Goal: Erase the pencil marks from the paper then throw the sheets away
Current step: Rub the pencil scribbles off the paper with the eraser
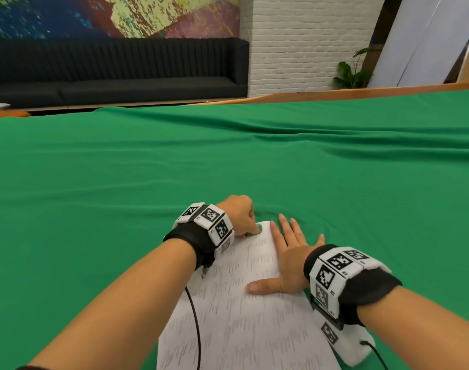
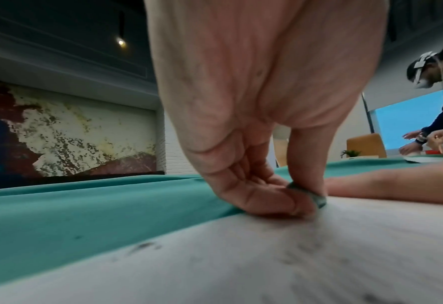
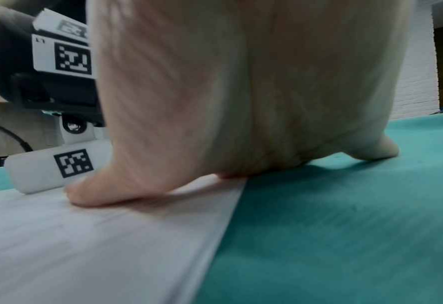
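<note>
A broad table draped in wrinkled green cloth (image 1: 281, 161) carries a white paper sheet covered in rows of grey pencil strokes (image 1: 241, 316), lying flat at the near edge, its far corner bare of marks.

Even, bright indoor light fills the head view, with soft shadows under the hands and straight lines bowed at the edges. Both wrist views are dimmer and bluish, the paper (image 2: 267, 257) nearest the lens smeared out of focus. A ceiling spot (image 2: 121, 42) glares above the left hand (image 2: 241, 144).
</note>
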